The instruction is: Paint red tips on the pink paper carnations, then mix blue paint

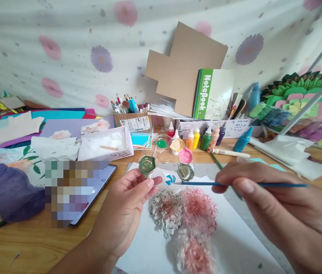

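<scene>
My left hand [133, 199] pinches the edge of a clear round paint palette [165, 154], holding it up above the paper. Its wells carry green, dark green, cream, pink, grey-green and a little blue paint. Between the thumb and fingers of my right hand [275, 205] is a thin blue paintbrush [206, 184], lying nearly level, its tip at the well with blue paint. Below, a white sheet of paper [149, 247] bears three textured painted flowers: a grey-black one [166, 213], a red-pink one [200, 211] and a pale pink one [196, 253].
Paint bottles [205, 137] stand in a row behind the palette. A white box [106, 144] with cotton, a phone [92, 198] and a purple jar [9, 194] lie on the left. A lamp stand [289, 148] is at right; a notebook [213, 93] leans at the back.
</scene>
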`<action>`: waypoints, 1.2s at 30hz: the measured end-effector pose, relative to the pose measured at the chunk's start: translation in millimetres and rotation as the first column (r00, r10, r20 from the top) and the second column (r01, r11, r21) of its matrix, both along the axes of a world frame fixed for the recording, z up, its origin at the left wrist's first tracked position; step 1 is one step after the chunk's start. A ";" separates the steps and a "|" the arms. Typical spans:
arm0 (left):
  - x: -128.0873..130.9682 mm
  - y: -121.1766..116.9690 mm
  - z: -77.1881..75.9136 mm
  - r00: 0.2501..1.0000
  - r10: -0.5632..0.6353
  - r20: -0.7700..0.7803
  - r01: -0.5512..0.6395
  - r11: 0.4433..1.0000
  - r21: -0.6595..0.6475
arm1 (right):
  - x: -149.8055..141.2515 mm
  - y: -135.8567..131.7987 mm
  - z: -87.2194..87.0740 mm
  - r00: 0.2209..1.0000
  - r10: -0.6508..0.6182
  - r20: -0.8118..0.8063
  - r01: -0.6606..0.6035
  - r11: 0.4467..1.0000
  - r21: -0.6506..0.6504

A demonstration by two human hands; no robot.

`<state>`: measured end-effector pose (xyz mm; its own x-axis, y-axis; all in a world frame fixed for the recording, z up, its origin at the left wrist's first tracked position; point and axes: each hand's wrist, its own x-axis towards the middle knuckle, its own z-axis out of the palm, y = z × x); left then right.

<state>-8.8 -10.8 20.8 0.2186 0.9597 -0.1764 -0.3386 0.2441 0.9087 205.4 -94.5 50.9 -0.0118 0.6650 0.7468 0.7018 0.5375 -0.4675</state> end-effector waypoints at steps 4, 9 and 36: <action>2.0 0.6 -4.5 0.999 0.000 0.053 0.001 1.000 -0.008 | -2.2 2.2 1.9 0.995 0.073 0.065 -0.073 0.997 0.008; 3.5 2.1 -10.2 0.996 0.025 0.089 -0.023 0.999 -0.028 | -3.3 2.6 4.4 0.976 0.152 0.157 -0.152 0.988 -0.009; 6.3 1.6 -10.7 1.000 0.012 -0.013 -0.012 1.000 0.022 | -13.9 6.9 -11.1 0.968 0.175 0.179 -0.181 0.983 0.013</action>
